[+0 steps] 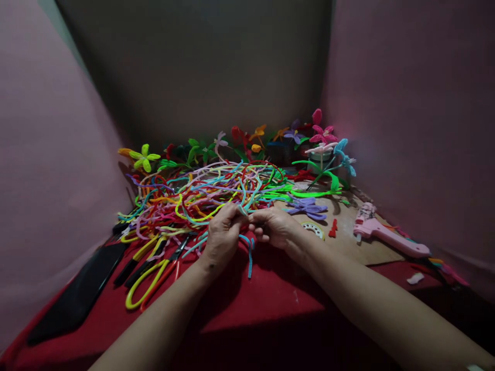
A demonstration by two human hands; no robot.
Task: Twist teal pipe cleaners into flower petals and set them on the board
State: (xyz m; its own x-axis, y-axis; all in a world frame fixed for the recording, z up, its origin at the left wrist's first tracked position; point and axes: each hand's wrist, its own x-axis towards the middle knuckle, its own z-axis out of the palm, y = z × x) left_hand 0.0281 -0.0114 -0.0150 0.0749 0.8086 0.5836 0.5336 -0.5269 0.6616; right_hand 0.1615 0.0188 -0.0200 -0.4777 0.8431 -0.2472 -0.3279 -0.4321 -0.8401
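My left hand (225,230) is closed at the front of a heap of colored pipe cleaners (209,193), with a pale blue-green strip (242,210) pinched at its fingertips. My right hand (274,225) meets it from the right, its thumb and forefinger pressed together on the same strip, the other fingers curled. Just below the hands, a bent blue pipe cleaner (250,257) hangs over the red cloth. How far the strip runs inside the fingers is hidden.
Yellow-handled scissors (149,288), pliers (139,257) and a black flat object (79,296) lie left. Right are a cardboard sheet (344,242), tape roll (314,231), purple loops (308,207) and pink glue gun (394,239). Pipe-cleaner flowers (323,135) stand behind.
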